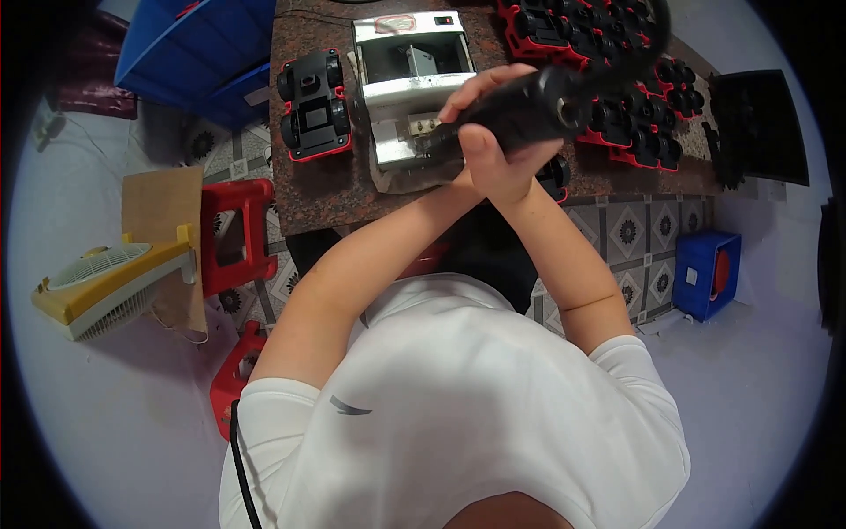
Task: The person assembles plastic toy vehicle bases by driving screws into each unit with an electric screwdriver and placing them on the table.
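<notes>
My right hand (507, 172) is wrapped round a thick black handheld power tool (511, 113), probably an electric screwdriver, with a cable rising from its back end. The tool's front tip is hidden. My left forearm (388, 242) reaches in under it, and my left hand is hidden behind the right hand and tool. Just left of the tool stands a silver-white metal box machine (397, 93), apparently a screw feeder, with an open top and a small switch. One black toy-car chassis (315, 106) with red edges lies left of the machine. Another chassis (555, 176) shows partly beside my right wrist.
Several black and red chassis (564, 31) crowd the speckled stone table's (308, 198) far right. A blue crate (198, 53) stands left, above red stools (238, 234) and a yellow-white fan (110, 278). On the right are a dark screen (762, 123) and blue bin (705, 273).
</notes>
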Available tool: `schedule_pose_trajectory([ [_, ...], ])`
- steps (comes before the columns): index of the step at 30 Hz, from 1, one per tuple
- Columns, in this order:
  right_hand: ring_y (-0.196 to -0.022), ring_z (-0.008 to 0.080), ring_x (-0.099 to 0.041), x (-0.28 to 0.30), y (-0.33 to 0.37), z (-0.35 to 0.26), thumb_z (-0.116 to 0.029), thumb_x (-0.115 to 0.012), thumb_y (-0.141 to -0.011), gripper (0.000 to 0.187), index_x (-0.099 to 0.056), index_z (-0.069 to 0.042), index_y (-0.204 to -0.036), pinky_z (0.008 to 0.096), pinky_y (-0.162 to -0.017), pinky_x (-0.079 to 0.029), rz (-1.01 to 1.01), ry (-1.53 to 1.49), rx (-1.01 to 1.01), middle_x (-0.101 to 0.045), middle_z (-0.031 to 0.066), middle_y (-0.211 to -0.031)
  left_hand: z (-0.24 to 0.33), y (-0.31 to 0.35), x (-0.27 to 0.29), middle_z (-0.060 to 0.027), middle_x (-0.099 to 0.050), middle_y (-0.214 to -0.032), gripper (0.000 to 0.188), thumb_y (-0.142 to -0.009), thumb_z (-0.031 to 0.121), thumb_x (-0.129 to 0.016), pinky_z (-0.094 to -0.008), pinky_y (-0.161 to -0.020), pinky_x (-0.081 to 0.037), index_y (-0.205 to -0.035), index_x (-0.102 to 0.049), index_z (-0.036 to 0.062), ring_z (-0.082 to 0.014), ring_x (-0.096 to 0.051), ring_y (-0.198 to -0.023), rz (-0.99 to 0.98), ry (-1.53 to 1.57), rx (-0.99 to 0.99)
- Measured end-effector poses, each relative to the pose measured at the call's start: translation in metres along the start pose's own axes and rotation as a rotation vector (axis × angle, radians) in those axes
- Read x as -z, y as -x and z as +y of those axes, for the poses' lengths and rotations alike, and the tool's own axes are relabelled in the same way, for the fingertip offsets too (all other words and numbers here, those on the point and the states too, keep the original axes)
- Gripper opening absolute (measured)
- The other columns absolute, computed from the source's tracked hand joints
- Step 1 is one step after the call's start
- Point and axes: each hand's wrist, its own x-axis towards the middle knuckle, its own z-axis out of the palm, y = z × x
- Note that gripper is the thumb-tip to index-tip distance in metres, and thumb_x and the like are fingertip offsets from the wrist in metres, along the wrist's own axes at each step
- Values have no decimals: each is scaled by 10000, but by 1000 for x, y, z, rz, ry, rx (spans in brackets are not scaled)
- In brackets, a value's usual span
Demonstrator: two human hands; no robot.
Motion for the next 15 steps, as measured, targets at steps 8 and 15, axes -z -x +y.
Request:
schedule_pose_trajectory([
  [8,-532,128,-578,25,-49,-22,-50,-636,-819,224,-461,9,-945,271,-504,-502,217,-150,-131,-605,84,-711,1,-8,-20,-110,-464,-1233,752,-727,98,-710,-331,-978,-377,-1334,-276,11,-214,-476,-1135,-139,45,-29],
  [15,-599,203,-592,61,-56,-19,-163,-587,-874,293,-447,36,-1038,341,-562,-537,221,201,132,-591,150,-759,-4,-5,-19,-123,-462,-1193,824,-699,130,-742,-327,-962,-393,-1314,-214,-19,-198,-485,-1094,-14,154,75],
])
